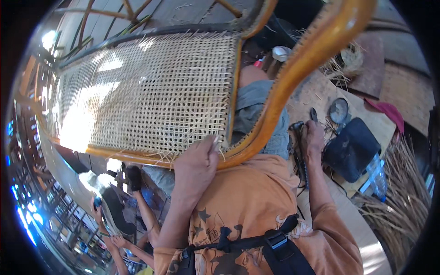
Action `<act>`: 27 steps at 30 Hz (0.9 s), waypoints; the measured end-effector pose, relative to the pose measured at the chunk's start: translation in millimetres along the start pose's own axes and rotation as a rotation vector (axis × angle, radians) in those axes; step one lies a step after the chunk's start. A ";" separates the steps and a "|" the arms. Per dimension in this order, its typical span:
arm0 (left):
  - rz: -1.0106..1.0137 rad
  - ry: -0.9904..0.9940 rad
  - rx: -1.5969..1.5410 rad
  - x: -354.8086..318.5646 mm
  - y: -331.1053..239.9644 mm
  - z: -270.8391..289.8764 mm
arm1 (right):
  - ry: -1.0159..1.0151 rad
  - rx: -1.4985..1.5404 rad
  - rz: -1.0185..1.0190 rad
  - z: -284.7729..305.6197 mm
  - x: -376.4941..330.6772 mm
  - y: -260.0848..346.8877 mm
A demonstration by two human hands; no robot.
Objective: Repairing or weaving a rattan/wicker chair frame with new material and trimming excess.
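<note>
A woven cane panel fills a curved, varnished wooden chair frame across my lap. My left hand is closed at the panel's near right corner, thumb and forefinger pressed together over the weave's edge. Whatever lies in that pinch is too small to make out. Out to the right, my right hand is low over a board with its fingers closed. A dark, rounded tool end sticks out past those fingers; the rest of the tool is hidden. Long dark tools lie just left of that hand.
On the board at right are a round dark dish, a black container and a clear plastic bottle. Beyond lie a red cloth item and bundled cane strands. Another person's arms show at lower left.
</note>
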State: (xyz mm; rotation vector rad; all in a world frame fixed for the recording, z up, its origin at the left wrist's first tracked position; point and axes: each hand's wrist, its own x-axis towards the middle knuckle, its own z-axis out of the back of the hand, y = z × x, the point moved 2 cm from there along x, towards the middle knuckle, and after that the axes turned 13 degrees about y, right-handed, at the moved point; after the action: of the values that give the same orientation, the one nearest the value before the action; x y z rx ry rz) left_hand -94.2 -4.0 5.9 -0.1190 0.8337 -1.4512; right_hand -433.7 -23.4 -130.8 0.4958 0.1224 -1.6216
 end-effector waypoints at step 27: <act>0.144 0.459 0.235 67.0 -12.8 -5.6 | 0.903 1.043 0.661 66.6 142.3 181.2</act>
State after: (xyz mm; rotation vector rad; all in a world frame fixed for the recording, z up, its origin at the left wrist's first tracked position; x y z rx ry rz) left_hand -114.6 -64.1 -19.7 0.4589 1.0084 -1.4480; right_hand -278.9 -201.3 -87.4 1.8319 -0.2239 -0.6010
